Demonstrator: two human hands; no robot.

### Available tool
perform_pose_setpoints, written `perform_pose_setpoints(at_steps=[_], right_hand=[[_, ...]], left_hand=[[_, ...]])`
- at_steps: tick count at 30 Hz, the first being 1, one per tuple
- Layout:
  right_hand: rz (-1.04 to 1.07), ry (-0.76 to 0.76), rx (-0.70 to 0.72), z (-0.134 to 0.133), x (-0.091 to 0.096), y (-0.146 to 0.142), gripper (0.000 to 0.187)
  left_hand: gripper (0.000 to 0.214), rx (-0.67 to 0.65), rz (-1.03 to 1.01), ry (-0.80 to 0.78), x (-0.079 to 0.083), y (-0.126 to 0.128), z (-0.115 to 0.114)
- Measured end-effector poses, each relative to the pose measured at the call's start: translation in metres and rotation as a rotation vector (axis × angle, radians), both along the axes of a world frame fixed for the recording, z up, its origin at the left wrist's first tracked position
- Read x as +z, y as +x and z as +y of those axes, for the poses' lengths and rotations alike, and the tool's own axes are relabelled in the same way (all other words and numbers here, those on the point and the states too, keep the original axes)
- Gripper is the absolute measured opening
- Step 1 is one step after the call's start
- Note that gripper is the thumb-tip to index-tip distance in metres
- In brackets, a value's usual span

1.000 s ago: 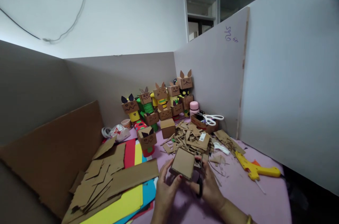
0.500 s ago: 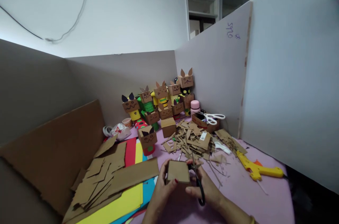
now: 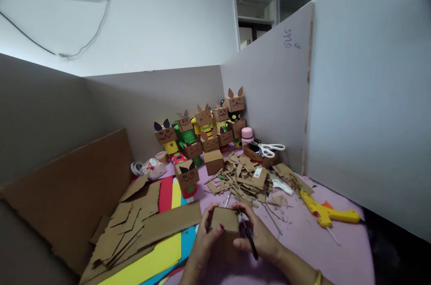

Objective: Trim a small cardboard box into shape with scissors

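Note:
A small cardboard box [image 3: 225, 219] is held low in front of me over the table. My left hand [image 3: 204, 236] wraps round its left side, thumb on the near edge of the top. On the other side, my right hand [image 3: 259, 233] has black-handled scissors [image 3: 249, 239] in it, the blades lying along the box's right edge. The fingers of that hand also rest against the box or very close to it. Whether the scissor blades touch the cardboard, I cannot tell.
Cardboard scraps [image 3: 244, 177] lie heaped beyond the box. A yellow glue gun [image 3: 330, 215] rests at right. Cardboard sheets [image 3: 171, 224] and coloured paper [image 3: 158, 253] are at left. Several cardboard animal figures [image 3: 187, 177] stand behind. White scissors [image 3: 269, 149] lie on a tray.
The box has shifted slightly left and down in view. The scissors have turned in my right hand, so their handles now look narrower.

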State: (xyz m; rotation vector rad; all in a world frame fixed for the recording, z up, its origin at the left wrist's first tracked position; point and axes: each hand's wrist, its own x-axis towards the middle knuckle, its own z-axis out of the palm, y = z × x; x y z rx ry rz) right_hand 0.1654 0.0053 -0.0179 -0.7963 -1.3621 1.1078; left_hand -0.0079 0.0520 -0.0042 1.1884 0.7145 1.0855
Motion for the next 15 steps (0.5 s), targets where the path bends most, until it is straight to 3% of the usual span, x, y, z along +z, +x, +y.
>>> perform_pose_setpoints(at_steps=[8,15], right_hand=[[-0.028,-0.020,-0.025,-0.003,0.007,-0.005,0.075],[0.072,0.022,-0.111,-0.003,0.004,-0.011,0.068]], left_hand=[[0.064,0.014,-0.059,-0.063,0.004,0.001,-0.009],[0.069,0.114,-0.131,-0.021,-0.006,0.009,-0.002]])
